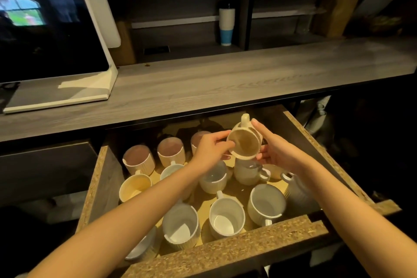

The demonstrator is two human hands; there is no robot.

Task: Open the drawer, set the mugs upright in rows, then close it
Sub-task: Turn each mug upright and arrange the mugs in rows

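Beige mug (244,144) is being held tilted, mouth toward the camera, above the back right corner of the open drawer (225,246), rim being pinched by left grip (211,151), side being cupped by right grip (274,150), apparently for turning upright into a row.
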